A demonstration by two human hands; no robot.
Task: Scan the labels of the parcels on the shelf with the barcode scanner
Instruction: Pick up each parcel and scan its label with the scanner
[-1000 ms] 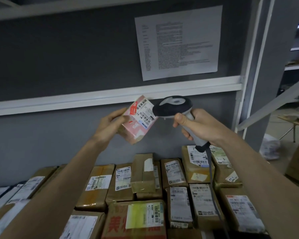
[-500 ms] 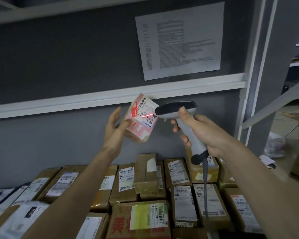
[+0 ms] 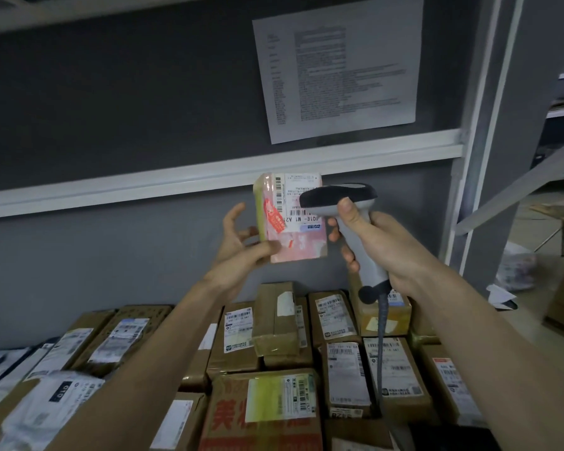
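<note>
Head view shows the left hand (image 3: 241,247) gripping a pink parcel (image 3: 290,219) upright above the shelf's boxes (image 3: 345,369), just left of the scanner (image 3: 349,219) clasped in the right hand (image 3: 381,245).

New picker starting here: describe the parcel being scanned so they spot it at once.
Below the printed sheet on the grey back panel, two hands meet above rows of brown boxes. The left hand holds the pink parcel by the scanner. It alone is pink, red-stickered and off the shelf.
</note>
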